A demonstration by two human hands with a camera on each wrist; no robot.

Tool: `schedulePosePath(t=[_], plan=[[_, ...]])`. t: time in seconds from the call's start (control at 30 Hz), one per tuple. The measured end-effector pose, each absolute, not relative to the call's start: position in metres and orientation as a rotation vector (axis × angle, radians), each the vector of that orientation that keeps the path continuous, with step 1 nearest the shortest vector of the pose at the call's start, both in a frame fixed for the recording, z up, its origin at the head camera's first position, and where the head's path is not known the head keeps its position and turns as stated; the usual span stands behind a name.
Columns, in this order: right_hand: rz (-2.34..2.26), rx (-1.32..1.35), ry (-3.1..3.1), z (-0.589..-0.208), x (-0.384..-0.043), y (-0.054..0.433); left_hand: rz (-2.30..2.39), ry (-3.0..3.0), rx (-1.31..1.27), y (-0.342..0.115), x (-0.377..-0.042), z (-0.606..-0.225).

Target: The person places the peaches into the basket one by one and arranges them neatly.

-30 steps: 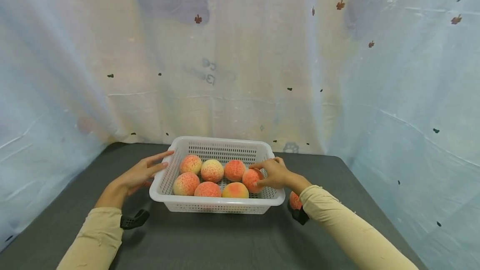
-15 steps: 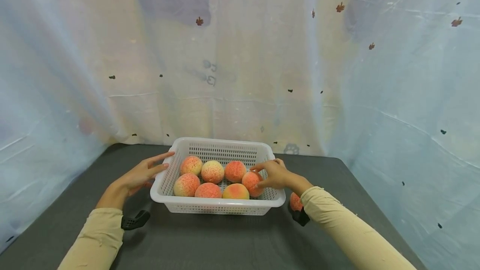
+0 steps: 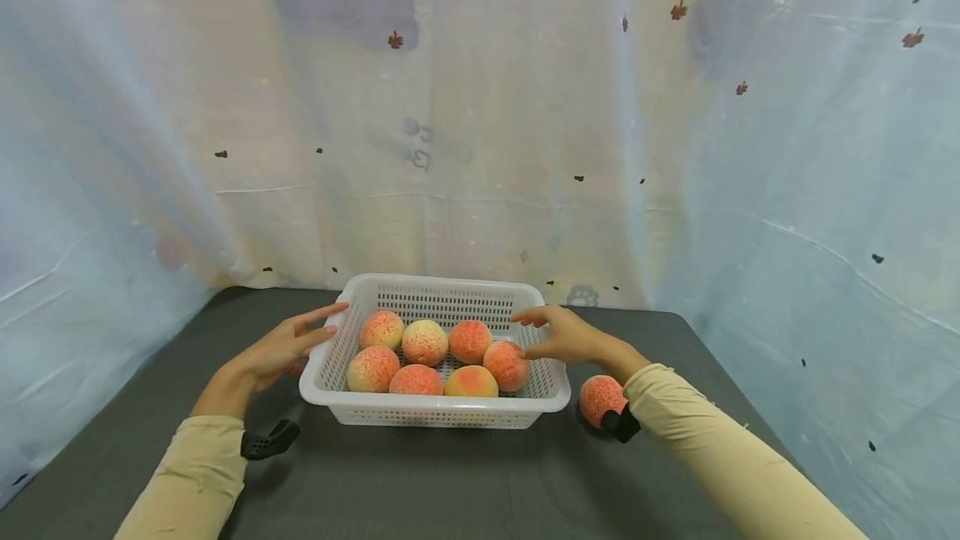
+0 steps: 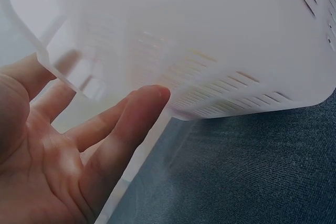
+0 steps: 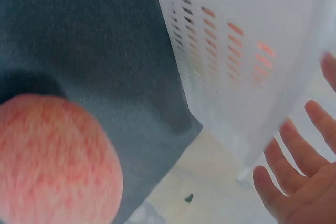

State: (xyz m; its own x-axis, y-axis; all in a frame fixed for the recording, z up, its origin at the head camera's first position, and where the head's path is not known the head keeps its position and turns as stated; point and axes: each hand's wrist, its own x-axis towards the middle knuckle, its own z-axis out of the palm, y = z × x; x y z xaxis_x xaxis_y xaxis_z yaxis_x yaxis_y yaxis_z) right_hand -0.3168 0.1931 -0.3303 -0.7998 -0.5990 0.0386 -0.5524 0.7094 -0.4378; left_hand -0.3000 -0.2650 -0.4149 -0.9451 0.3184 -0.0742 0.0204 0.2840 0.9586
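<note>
A white perforated plastic basket (image 3: 435,404) stands on the dark table, with several red-and-yellow peaches inside. At its left rim is my left hand (image 3: 281,350), fingers extended; in the left wrist view the hand (image 4: 79,150) lies against the basket's outer side without curling round it. Over the right rim hovers my right hand (image 3: 567,337), fingers spread and holding nothing. Its thumb is close to the rightmost peach (image 3: 506,366) in the basket; contact cannot be told. Another peach (image 3: 601,399) lies on the table right of the basket, below the right wrist.
The dark table (image 3: 420,482) has its far edge just behind the basket. A pale plastic curtain (image 3: 480,148) with small leaf prints hangs behind and on both sides. Black wrist straps (image 3: 270,440) are worn on both arms.
My right hand has let go of the rightmost peach and moved slightly right and up. The peach stays in the basket. The peach on the table shows more fully. My left hand has not moved.
</note>
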Motion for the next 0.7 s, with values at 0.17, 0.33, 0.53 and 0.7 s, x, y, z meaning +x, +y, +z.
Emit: schedulePosePath(t=[0.17, 0.33, 0.53, 0.7], plan=[[-0.716, -0.974, 2.83, -0.32, -0.314, 0.207, 1.729, 2.296, 0.332, -0.266, -0.3, -0.413], [-0.801, -0.957, 2.837, -0.313, -0.308, 0.224, 1.73, 2.298, 0.339, -0.266, -0.3, -0.411], [-0.869, -0.923, 2.88, -0.317, -0.296, 0.251, 1.734, 2.286, 0.338, -0.265, -0.299, -0.411], [-0.844, -0.927, 2.909, -0.328, -0.285, 0.274, 1.736, 2.284, 0.314, -0.264, -0.296, -0.412]])
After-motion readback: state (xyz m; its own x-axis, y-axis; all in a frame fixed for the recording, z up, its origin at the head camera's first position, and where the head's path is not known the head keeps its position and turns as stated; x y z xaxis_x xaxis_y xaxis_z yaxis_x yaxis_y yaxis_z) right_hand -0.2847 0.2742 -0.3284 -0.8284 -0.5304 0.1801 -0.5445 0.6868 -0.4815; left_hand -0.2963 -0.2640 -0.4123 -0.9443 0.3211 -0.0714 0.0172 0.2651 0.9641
